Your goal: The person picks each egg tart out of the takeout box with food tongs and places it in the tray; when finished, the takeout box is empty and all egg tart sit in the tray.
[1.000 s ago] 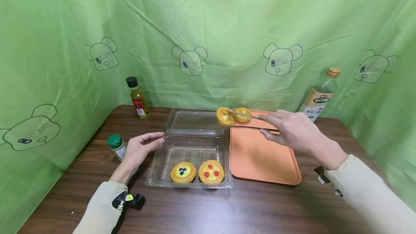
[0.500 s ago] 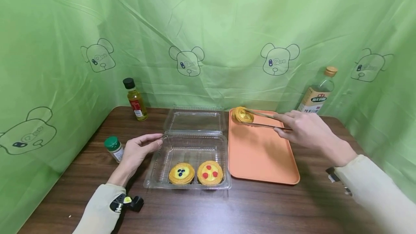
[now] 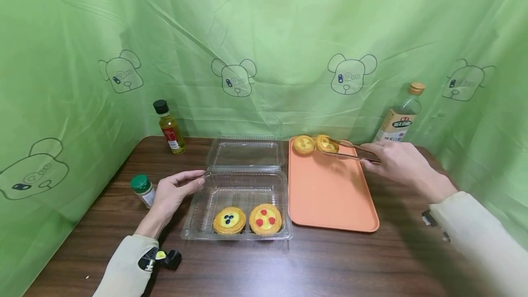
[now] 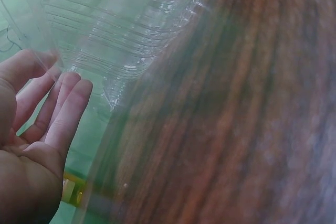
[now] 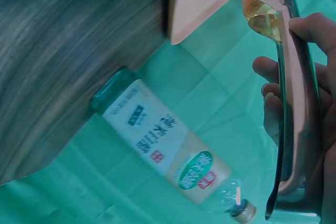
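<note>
In the head view, my right hand (image 3: 398,162) holds metal tongs (image 3: 350,155), whose tips are around an egg tart (image 3: 327,144) at the back of the orange tray (image 3: 334,196). A second plain egg tart (image 3: 304,145) sits just left of it, in the tray's back left corner. My left hand (image 3: 171,196) pinches the left rim of a clear plastic container (image 3: 239,187), which lies with its lid open backward. Along the container's front sit a blueberry-topped tart (image 3: 229,220) and a red-topped tart (image 3: 266,219). The right wrist view shows the tongs' forked tip close up.
A green-capped jar (image 3: 143,190) stands beside my left hand. Farther back is a black-capped oil bottle (image 3: 170,128). A tall vinegar bottle (image 3: 399,118) stands behind my right hand. Green cloth (image 3: 280,35) hangs around the wooden table (image 3: 231,269).
My right hand has moved right, carrying the tart in the tongs from beside the container's lid, past the other tart, to its right side over the tray. My left hand has stayed at the rim.
</note>
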Tool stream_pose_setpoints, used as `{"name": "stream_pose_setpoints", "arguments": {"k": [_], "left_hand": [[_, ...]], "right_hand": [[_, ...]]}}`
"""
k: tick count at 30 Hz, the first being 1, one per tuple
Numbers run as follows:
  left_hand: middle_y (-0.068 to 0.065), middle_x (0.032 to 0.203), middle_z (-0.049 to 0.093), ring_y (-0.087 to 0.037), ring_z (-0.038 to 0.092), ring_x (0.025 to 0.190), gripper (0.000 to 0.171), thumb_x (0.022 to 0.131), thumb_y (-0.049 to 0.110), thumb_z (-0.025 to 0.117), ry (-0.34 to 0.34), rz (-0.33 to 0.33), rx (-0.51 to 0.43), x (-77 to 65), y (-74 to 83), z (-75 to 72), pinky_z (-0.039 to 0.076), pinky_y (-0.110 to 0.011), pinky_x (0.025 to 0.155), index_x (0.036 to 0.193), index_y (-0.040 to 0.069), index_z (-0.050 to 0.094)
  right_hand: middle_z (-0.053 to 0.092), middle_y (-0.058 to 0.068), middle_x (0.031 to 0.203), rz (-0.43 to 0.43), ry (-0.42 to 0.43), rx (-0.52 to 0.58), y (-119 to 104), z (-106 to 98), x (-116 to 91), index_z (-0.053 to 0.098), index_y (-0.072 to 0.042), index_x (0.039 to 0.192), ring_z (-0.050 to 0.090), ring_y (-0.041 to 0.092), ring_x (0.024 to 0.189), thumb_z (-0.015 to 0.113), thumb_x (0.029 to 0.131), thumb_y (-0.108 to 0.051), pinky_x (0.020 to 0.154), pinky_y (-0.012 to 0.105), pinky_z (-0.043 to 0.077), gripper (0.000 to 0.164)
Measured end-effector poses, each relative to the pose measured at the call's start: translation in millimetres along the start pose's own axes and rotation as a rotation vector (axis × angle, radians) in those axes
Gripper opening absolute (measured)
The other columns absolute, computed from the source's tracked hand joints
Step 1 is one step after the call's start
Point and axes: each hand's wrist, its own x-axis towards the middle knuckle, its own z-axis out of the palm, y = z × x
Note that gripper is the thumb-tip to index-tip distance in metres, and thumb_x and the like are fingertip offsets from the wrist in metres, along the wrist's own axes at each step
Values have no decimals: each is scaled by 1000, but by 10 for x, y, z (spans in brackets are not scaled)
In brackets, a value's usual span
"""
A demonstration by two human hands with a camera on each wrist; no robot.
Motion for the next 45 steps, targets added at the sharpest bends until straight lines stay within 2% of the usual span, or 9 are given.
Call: {"name": "stream_pose_setpoints", "arguments": {"k": [10, 20, 28, 36, 45], "left_hand": [[-5, 121, 77, -12, 75, 103, 49, 95, 30, 84, -2, -1, -3, -3, 4, -7, 61, -26, 87, 134, 2, 72], [-4, 121, 76, -12, 75, 103, 49, 96, 31, 83, -4, -1, 1, 8, -3, 10, 61, -26, 87, 134, 2, 72], [-6, 122, 77, -12, 75, 104, 49, 96, 31, 83, -4, -3, -3, 2, 0, 7, 61, -26, 88, 134, 2, 72], [-6, 127, 74, -11, 74, 105, 51, 95, 35, 83, 4, -31, 26, -32, 23, 11, 60, -25, 89, 136, 5, 72], [-1, 128, 74, -8, 73, 106, 52, 95, 37, 83, 11, -47, 51, -29, 33, 11, 59, -22, 89, 137, 8, 72]], "right_hand": [[77, 15, 95, 29, -39, -5, 144, 88, -20, 78, -7, 117, 74, 40, 79, 83, 89, -26, 56, 61, 56, 35], [76, 14, 88, 62, -83, -30, 235, 133, -30, 78, -17, 128, 74, 37, 75, 83, 92, -33, 59, 64, 56, 39], [72, 12, 77, 53, -82, -59, 271, 158, -26, 78, -13, 112, 69, 33, 64, 84, 88, -31, 52, 61, 54, 30], [67, 7, 71, 121, -130, -54, 252, 116, 10, 77, -11, 111, 64, 28, 60, 84, 87, -30, 50, 58, 53, 31], [71, 8, 79, 113, -70, -40, 167, 61, -63, 74, -8, 107, 69, 32, 68, 84, 86, -29, 51, 58, 52, 31]]}}
